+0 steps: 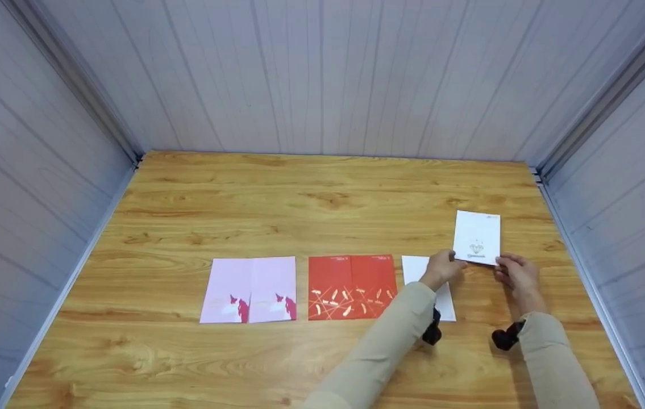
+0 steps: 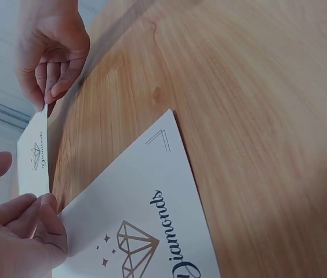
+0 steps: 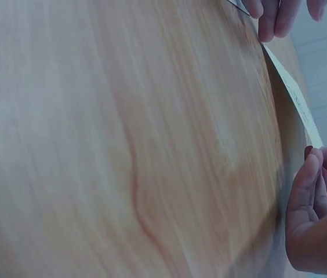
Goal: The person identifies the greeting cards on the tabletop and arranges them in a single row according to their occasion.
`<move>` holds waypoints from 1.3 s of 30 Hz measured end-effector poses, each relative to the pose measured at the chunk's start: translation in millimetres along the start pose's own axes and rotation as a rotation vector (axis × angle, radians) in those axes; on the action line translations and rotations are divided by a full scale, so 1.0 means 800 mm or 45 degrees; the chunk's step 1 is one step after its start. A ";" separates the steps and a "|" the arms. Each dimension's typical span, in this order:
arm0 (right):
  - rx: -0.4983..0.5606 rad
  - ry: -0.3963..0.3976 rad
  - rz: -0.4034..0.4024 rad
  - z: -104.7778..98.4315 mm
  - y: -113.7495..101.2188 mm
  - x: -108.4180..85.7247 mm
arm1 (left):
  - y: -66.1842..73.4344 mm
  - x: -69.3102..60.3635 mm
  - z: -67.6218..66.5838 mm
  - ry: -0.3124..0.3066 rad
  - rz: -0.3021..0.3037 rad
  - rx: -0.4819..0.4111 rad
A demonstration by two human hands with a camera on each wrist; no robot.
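Note:
A white card (image 1: 477, 241) printed with a diamond drawing and "Diamonds" is lifted at its near edge between my two hands. My left hand (image 1: 441, 268) pinches its near left corner, and my right hand (image 1: 520, 277) pinches the near right corner. In the left wrist view, the left hand (image 2: 21, 229) and right hand (image 2: 53, 49) hold opposite ends of one edge. Under the left forearm lies another white card (image 2: 134, 220) with the same print, partly covered in the head view. In the right wrist view, the right hand (image 3: 320, 214) grips the card's end between thumb and fingers.
Two red cards (image 1: 350, 287) with gold lines lie side by side left of the white one. Further left are two pink cards (image 1: 249, 288) with unicorn prints. Panelled walls (image 1: 322, 79) enclose the wooden table (image 1: 299, 204) at the back and both sides.

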State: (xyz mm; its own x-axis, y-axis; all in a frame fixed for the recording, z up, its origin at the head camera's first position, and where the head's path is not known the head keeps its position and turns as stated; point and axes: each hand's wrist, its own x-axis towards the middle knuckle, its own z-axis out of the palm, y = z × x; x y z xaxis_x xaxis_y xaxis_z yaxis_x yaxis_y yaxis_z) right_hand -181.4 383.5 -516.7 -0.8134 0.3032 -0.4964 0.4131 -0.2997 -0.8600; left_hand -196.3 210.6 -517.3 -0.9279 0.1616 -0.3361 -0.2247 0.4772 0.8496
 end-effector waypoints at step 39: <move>0.006 -0.442 -0.081 -0.041 0.045 -0.050 | -0.023 -0.018 -0.016 0.161 0.212 -0.168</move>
State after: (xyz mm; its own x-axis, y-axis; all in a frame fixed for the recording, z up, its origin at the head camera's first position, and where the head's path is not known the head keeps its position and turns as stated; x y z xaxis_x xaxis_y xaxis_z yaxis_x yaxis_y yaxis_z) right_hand -120.8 390.8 -531.6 -0.9286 -0.0041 -0.3711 0.3558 -0.2944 -0.8870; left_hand -182.8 188.6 -523.2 -0.9833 0.1155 -0.1406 -0.0947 0.3349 0.9375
